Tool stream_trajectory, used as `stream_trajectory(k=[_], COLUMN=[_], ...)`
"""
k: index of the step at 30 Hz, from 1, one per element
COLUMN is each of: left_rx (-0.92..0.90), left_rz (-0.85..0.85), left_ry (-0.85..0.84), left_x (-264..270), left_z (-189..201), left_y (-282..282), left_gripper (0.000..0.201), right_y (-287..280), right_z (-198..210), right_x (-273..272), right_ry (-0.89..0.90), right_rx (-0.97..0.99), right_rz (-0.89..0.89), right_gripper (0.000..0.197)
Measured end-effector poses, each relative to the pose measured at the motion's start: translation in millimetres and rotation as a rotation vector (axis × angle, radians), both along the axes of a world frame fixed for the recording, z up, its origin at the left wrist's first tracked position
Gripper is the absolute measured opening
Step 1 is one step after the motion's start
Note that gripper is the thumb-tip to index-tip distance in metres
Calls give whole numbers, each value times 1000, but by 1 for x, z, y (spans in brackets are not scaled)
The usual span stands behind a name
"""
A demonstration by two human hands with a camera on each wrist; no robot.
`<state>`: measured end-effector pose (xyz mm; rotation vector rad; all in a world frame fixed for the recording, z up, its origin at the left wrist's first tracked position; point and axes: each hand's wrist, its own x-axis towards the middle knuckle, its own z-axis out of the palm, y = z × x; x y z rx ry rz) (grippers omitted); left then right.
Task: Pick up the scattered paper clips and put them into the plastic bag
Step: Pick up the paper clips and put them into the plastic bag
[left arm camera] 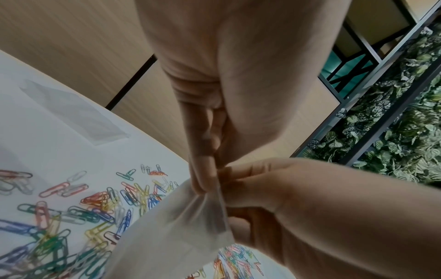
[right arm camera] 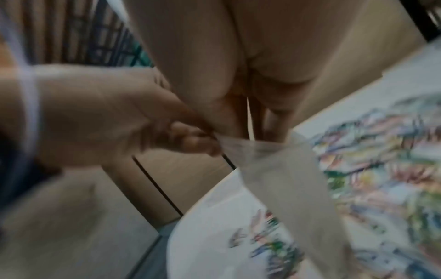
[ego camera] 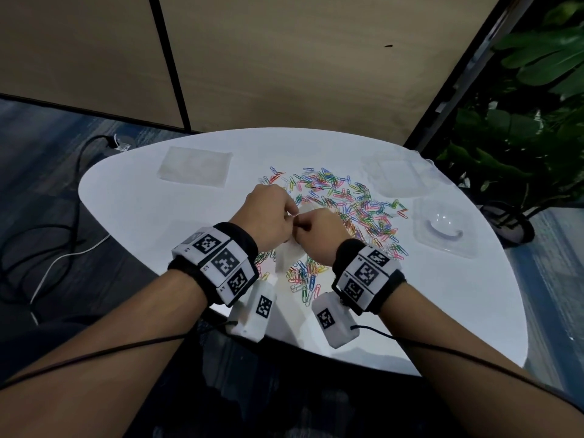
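Observation:
Many coloured paper clips (ego camera: 344, 200) (left arm camera: 78, 213) (right arm camera: 372, 156) lie scattered across the white table (ego camera: 132, 197). Above the near part of the heap, my left hand (ego camera: 271, 216) (left arm camera: 205, 181) (right arm camera: 190, 139) and right hand (ego camera: 316, 227) (left arm camera: 238, 188) (right arm camera: 236, 124) meet, both pinching the top edge of a small translucent plastic bag (ego camera: 289, 251) (left arm camera: 176, 230) (right arm camera: 281, 181). The bag hangs down from the fingers towards me. I cannot tell whether clips are inside it. The right wrist view is blurred.
A second flat plastic bag (ego camera: 195, 165) (left arm camera: 71, 111) lies at the table's far left. Two clear plastic containers (ego camera: 401, 175) (ego camera: 445, 229) stand at the right. Cables (ego camera: 63, 197) run over the floor to the left, and a leafy plant (ego camera: 531, 105) stands at the right.

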<state>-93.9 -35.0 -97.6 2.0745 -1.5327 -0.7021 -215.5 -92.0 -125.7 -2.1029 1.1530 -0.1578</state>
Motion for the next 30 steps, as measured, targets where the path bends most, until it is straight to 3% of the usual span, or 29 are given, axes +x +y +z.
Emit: stream_trajectory(k=[2, 4, 6, 8, 10, 11, 13, 15, 17, 22, 30], left_rx=[0, -5, -11, -19, -16, -10, -3, -9, -14, -25, -25], left_rz=[5, 12, 25, 46, 73, 82, 83, 82, 78, 68, 108], left_ry=[-1, 13, 6, -19, -24, -14, -1, -6, -17, -26, -35], left_x=[3, 5, 6, 9, 14, 16, 20, 21, 22, 26, 51], left_z=[-1, -2, -2, -4, -4, -4, -1, 1, 3, 6, 13], left_y=[0, 0, -2, -4, -4, -4, -3, -2, -1, 3, 26], left_gripper=[26, 29, 26, 21, 23, 25, 27, 26, 24, 25, 26], right_y=[2, 3, 1, -3, -12, -18, -29, -34, -28, 6, 21], right_z=[2, 7, 11, 15, 11, 6, -13, -39, -61, -100, -117], right_x=[3, 3, -1, -10, -28, -41, -73, -105, -127, -132, -64], right_ry=[47, 46, -58, -263, -330, -254, 101, 501, 640, 438, 252], right_rx=[57, 55, 36, 156, 245, 213, 104, 49, 79, 45, -91], right_rz=[89, 104, 23, -128, -222, -218, -138, -76, -85, -77, 21], right_gripper=[38, 32, 31, 29, 27, 22, 20, 56, 79, 94, 72])
